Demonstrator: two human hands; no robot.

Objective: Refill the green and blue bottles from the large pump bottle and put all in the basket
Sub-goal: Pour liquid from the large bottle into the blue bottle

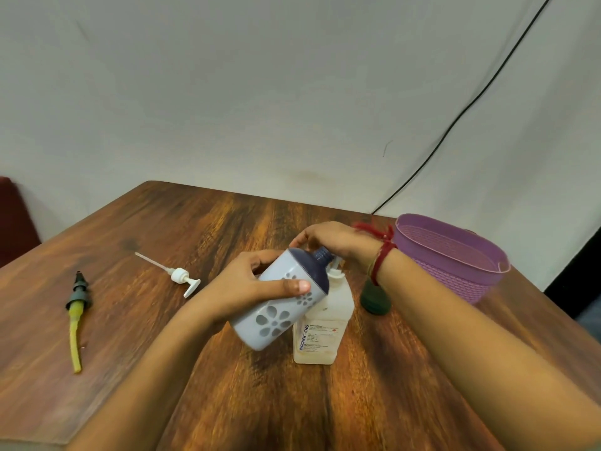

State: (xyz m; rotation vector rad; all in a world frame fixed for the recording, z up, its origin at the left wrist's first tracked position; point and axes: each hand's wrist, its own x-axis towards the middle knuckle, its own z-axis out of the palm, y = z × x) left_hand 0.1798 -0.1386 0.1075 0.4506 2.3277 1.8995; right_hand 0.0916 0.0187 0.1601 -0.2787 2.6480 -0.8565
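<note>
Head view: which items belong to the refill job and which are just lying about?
Job: blue bottle gripped tilted in left hand; large pump bottle under right hand; green bottle; basket; white pump head and green-capped tube, probably the small bottles' tops.
Lying about: black cable; dark red object at the left edge.

Bench [227, 222]: nozzle [77, 296] with tube far left; pump head [180, 275] right of it; pump bottle [325, 330] centre, tilted bottle [279, 307] at its left; third bottle [374, 301] between pump bottle and basket [455, 278], far right.
</note>
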